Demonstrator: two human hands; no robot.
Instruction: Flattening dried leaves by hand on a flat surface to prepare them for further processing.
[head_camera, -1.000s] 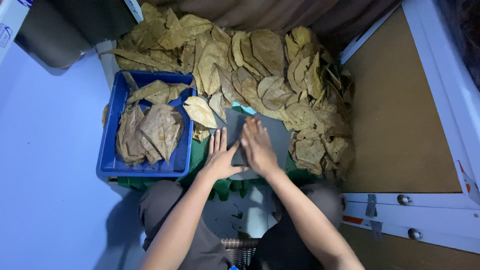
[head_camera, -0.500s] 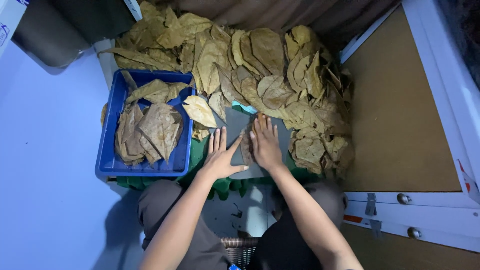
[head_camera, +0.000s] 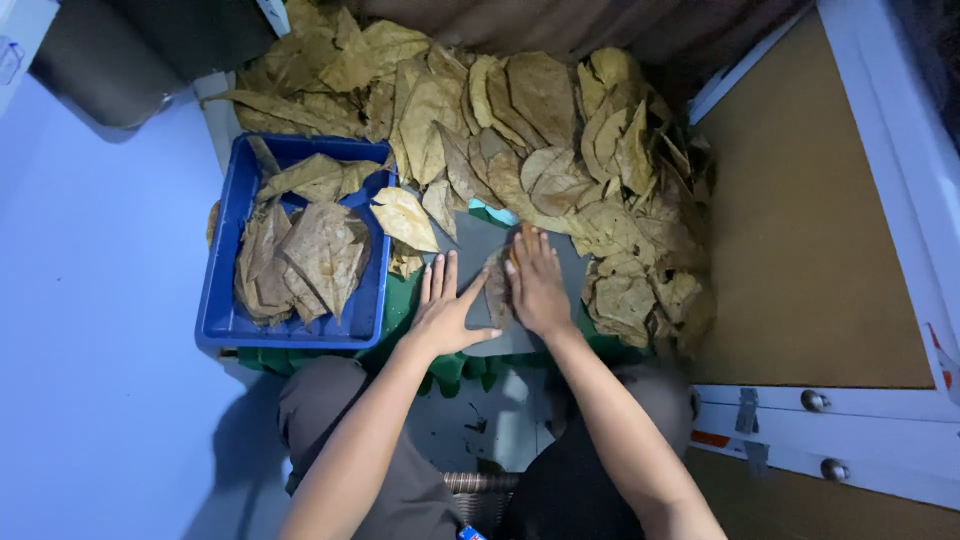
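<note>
1. Up at far left, well away from both hands: corner of a white box (head_camera: 22, 35) with faint blue marking, too cut off to read its shape fully; beside it a dark grey rounded bin (head_camera: 95, 60).
2. At far right, past the right fingertips and the leaf heap: white frame (head_camera: 880, 150) with a small red-and-white sticker (head_camera: 940, 355) at its edge, and an orange strip label (head_camera: 712, 438) on the lower white rail beside metal bolts (head_camera: 815, 400).
3. Left hand (head_camera: 445, 310) laid flat, palm down, fingers straight and together, thumb spread out to the right; gripping nothing.
4. Right hand (head_camera: 538, 285) likewise flat, fingers slightly fanned, pressing down; holding nothing.
5. Between the two hands, under the left thumb tip and the inner edge of the right palm: one dry brown leaf (head_camera: 495, 290), lying flat on a grey flat board (head_camera: 470, 245).
6. Just beyond the right fingertips and curving around to their right: big heap of dry tan leaves (head_camera: 540, 130).
7. Left of the left fingers, near but apart: blue plastic rectangular tray (head_camera: 222, 300) holding more dry leaves, one pale leaf (head_camera: 403, 218) draped over its right rim.
8. Beneath the board and tray: green scalloped-edged mat (head_camera: 400, 300).
</note>
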